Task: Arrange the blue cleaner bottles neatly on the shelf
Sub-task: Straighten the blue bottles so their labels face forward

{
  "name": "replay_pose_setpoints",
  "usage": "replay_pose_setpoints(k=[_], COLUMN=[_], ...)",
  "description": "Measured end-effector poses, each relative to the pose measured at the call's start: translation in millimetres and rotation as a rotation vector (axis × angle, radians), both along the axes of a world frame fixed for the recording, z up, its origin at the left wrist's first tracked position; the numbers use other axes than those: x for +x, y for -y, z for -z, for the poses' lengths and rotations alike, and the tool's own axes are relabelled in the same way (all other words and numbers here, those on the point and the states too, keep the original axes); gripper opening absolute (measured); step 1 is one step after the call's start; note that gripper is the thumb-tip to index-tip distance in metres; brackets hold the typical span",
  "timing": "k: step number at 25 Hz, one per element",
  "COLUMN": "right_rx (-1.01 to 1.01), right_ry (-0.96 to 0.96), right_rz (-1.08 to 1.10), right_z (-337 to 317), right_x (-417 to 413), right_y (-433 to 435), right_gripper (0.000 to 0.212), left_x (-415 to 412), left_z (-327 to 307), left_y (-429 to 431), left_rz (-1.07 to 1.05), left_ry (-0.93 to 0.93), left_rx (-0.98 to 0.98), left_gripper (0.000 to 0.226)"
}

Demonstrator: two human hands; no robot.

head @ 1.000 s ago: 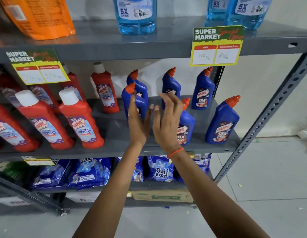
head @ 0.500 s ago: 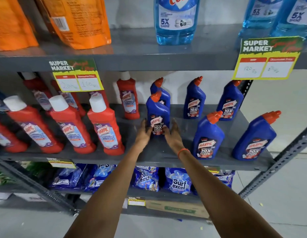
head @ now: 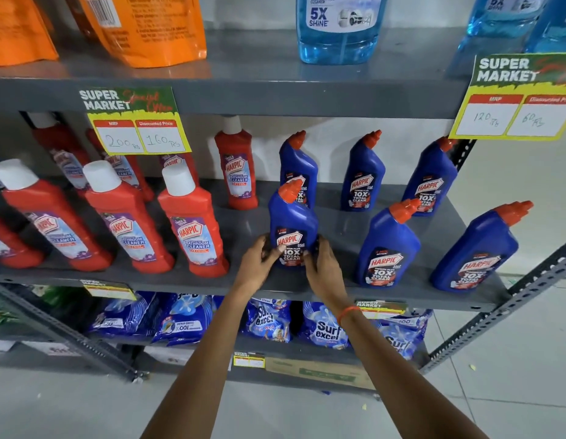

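Several blue cleaner bottles with orange caps stand on the grey middle shelf (head: 243, 223). The front left blue bottle (head: 292, 220) stands upright, and both hands grip its base. My left hand (head: 259, 261) holds its left side and my right hand (head: 323, 261) holds its right side. Directly behind it stands another blue bottle (head: 299, 167). Two more stand at the back, a back middle bottle (head: 364, 175) and a back right bottle (head: 432, 179). In the front row stand a front middle bottle (head: 389, 245) and a front right bottle (head: 478, 248).
Red bathroom cleaner bottles (head: 193, 223) with white caps fill the shelf's left half. Light blue liquid bottles (head: 338, 30) and orange pouches (head: 148, 26) sit on the upper shelf. Blue detergent packs (head: 326, 327) lie below. A slanted metal brace (head: 528, 296) runs at the right.
My hands dropped from raised and apart to closing around the base of the front left blue bottle. The camera moved closer and shifted left.
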State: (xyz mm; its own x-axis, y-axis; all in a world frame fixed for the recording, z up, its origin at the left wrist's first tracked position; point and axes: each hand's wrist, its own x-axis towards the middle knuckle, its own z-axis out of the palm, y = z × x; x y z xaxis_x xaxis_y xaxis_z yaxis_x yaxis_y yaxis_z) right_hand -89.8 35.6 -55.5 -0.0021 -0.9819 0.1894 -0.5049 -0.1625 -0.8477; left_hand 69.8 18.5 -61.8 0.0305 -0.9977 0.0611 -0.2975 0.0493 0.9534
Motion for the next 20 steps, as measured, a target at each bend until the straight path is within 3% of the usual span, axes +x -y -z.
replay_pose_setpoints(k=[20], right_rx=[0.079], right_ry=[-0.038], right_rz=[-0.07], right_z=[-10.8], right_x=[-8.0], right_y=[-31.9], right_gripper=[0.053], left_x=[-7.4], left_z=[-9.6], left_y=[-34.7], left_rz=[-0.002], left_ry=[0.097], left_rx=[-0.023], left_gripper=[0.036])
